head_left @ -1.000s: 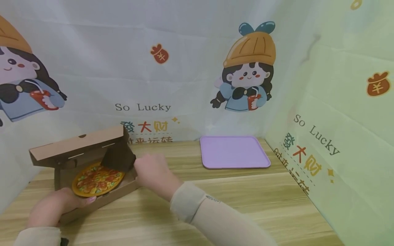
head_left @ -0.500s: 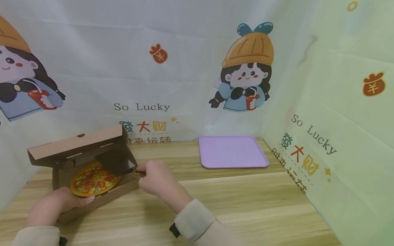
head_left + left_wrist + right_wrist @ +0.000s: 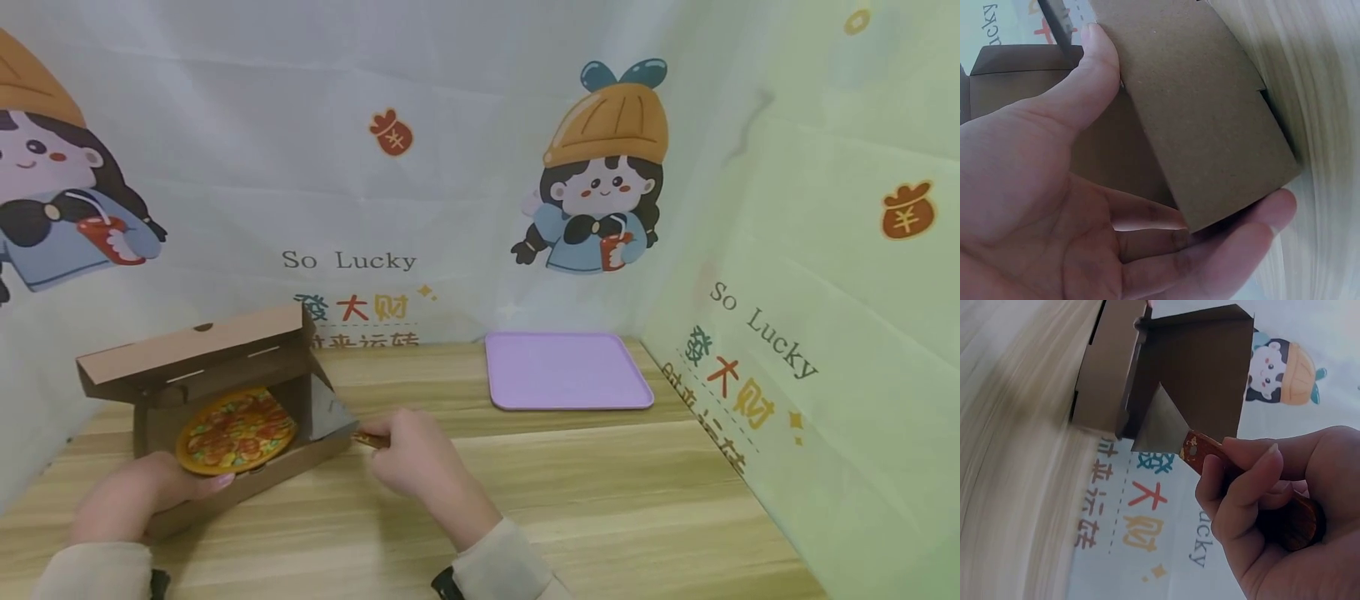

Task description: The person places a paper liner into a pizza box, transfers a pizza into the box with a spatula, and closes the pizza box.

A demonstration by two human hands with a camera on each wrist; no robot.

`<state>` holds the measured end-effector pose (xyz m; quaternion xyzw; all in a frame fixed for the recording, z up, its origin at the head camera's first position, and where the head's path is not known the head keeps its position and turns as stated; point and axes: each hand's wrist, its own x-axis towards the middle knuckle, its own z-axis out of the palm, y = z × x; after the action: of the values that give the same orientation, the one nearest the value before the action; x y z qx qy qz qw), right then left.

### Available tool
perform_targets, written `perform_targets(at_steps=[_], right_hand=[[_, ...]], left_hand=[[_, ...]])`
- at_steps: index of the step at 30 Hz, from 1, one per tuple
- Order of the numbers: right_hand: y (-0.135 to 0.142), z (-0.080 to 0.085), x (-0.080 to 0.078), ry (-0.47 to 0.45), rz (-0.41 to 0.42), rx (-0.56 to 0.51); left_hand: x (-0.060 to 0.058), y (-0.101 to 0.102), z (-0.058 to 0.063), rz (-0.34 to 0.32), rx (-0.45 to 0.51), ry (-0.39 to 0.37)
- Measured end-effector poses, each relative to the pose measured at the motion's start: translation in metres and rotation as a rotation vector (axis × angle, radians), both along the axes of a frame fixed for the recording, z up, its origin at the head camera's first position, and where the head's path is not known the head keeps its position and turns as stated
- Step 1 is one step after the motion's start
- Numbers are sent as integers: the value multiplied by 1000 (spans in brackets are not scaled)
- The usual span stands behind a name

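Observation:
An opened cardboard pizza box [image 3: 247, 490] stands at the left of the table with its lid raised. Inside lies a round toy-like pizza [image 3: 236, 432] with a straight edge at its upper right. My left hand [image 3: 142, 496] grips the box's front left corner, thumb over the front wall and fingers beneath, as the left wrist view shows. In my right hand [image 3: 420, 458] is a putty knife [image 3: 1161, 428], held by its wooden handle [image 3: 1207, 450]. Its bare metal blade points left, over the box's right end, right of the pizza.
At the back right of the wooden table [image 3: 600, 500] lies a purple tray [image 3: 570, 371]. A printed cloth [image 3: 465, 167] hangs behind the table and along its right side.
The putty knife has drawn back to the right, off the pizza, and its blade has turned from dark to bright. My right hand moved right and nearer; the left keeps its hold.

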<state>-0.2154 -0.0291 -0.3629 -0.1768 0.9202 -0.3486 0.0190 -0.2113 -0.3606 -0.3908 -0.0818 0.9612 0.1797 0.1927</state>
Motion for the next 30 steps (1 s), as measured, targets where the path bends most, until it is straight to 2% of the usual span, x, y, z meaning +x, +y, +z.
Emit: perform_targets(at_steps=[8, 15, 21, 25, 30], right_hand=[[26, 1, -2, -5, -32, -33], [52, 5, -9, -85, -96, -105], [69, 8, -17, -58, -142, -151], [78, 6, -21, -71, -164, -168], [88, 3, -26, -54, -187, -142]], left_hand=[[-1, 1, 3, 69, 65, -32], [-4, 0, 0, 47, 28, -43], [-5, 0, -1, 49, 32, -49], [-5, -1, -2, 52, 50, -55], [-4, 0, -1, 40, 45, -44]])
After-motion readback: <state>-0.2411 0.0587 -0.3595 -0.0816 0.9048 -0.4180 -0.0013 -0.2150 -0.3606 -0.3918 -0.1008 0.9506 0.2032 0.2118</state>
